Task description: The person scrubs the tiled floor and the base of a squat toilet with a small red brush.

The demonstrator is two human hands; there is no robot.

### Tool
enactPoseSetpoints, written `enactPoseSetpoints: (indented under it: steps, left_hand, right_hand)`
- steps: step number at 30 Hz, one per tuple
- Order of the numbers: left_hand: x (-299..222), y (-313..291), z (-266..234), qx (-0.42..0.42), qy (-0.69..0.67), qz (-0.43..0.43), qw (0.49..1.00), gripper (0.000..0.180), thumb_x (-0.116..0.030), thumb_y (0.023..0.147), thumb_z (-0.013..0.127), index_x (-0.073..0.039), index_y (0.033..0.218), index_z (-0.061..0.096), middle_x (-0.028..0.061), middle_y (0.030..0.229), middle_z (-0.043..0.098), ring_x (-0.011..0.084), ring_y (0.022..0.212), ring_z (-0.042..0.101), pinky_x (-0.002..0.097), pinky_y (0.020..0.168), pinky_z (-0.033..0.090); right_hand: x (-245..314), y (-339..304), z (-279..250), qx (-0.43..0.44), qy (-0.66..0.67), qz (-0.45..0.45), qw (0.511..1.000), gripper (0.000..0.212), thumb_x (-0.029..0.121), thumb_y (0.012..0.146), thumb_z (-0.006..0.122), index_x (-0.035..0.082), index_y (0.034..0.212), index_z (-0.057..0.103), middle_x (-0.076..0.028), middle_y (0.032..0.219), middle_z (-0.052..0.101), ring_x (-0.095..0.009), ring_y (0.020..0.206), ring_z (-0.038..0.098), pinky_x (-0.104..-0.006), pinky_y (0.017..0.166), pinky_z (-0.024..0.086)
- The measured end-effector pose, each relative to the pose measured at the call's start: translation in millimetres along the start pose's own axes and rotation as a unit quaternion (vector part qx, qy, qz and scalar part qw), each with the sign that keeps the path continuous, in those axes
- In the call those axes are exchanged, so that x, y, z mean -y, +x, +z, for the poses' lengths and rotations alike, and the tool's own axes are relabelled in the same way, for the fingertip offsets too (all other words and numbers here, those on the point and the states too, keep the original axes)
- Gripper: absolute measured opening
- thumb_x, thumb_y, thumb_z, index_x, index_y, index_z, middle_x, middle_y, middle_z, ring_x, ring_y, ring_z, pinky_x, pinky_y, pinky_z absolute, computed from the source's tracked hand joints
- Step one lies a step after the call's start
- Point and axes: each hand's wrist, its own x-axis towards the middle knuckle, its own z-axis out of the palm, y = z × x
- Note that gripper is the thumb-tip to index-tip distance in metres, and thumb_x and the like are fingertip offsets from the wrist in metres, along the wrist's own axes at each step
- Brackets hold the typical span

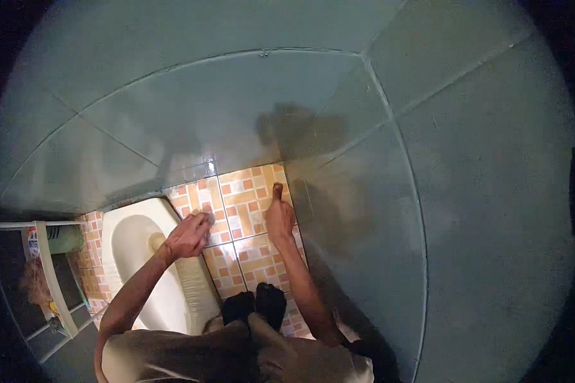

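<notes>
My left hand [190,235] is closed, its fingers curled, beside the right rim of a cream squat toilet [188,281]. A small greyish patch shows at its fingertips, too unclear to name. Farther right, my right hand [280,220] is closed low over the patterned floor tiles [241,185], close to the right wall. From its top a short, dark brown tip [278,190] points toward the far wall; I cannot tell whether it is a finger or a held thing. Whatever lies inside either hand is hidden.
Grey-green walls [230,102] meet in a corner at the far right and enclose the floor closely. At left stands a pale-framed rack [54,274] with a green container [65,239] in it. My dark-covered feet [255,303] are beside the toilet.
</notes>
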Motion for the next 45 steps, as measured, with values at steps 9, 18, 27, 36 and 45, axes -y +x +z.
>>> enactPoseSetpoints:
  steps: [9,18,27,36,45]
  left_hand:
    - [-3.1,5.2,3.3,-0.011,0.009,0.013,1.0,0.041,-0.011,0.077,0.06,0.005,0.114,0.057,0.0233,0.12,0.052,0.0386,0.102,0.055,0.0468,0.094,0.045]
    - [4.7,-4.1,8.6,-0.017,0.026,0.012,0.999,0.039,-0.012,0.077,0.058,0.004,0.113,0.056,0.022,0.114,0.052,0.0377,0.097,0.055,0.0463,0.089,0.046]
    - [-5.7,4.8,-3.8,-0.004,0.025,0.003,1.0,0.038,-0.011,0.078,0.058,0.003,0.113,0.056,0.0197,0.112,0.052,0.0364,0.099,0.055,0.0459,0.092,0.045]
    - [-0.5,-3.1,0.5,-0.033,0.034,0.015,0.999,0.041,-0.013,0.081,0.057,0.003,0.118,0.056,0.0219,0.119,0.052,0.0375,0.104,0.056,0.0475,0.094,0.045]
    - [-1.4,-1.2,2.9,0.0,0.023,-0.006,1.0,0.044,-0.013,0.079,0.058,0.003,0.119,0.055,0.022,0.121,0.052,0.0381,0.105,0.055,0.0472,0.094,0.045]
  right_hand:
    - [8.0,71.0,3.0,-0.052,-0.028,-0.006,0.998,0.057,0.004,0.092,0.055,-0.008,0.144,0.033,-0.03,0.087,0.069,-0.041,0.082,0.071,-0.0493,0.069,0.059]
    - [11.5,39.9,-17.9,-0.049,-0.016,-0.057,0.997,0.063,-0.003,0.089,0.055,-0.004,0.148,0.032,-0.03,0.081,0.068,-0.042,0.077,0.071,-0.0501,0.067,0.057]
    - [7.4,57.1,1.5,-0.068,0.002,-0.033,0.997,0.065,-0.001,0.09,0.055,-0.006,0.149,0.028,-0.028,0.076,0.068,-0.041,0.073,0.07,-0.0488,0.064,0.057]
    - [20.1,64.2,12.6,-0.138,-0.014,-0.024,0.99,0.049,0.004,0.09,0.055,-0.016,0.132,0.042,-0.028,0.07,0.066,-0.042,0.068,0.07,-0.0496,0.058,0.056]
    - [6.7,51.3,17.1,-0.136,0.014,-0.113,0.984,0.059,-0.001,0.087,0.057,0.0,0.144,0.043,-0.027,0.076,0.068,-0.041,0.07,0.07,-0.0491,0.059,0.055]
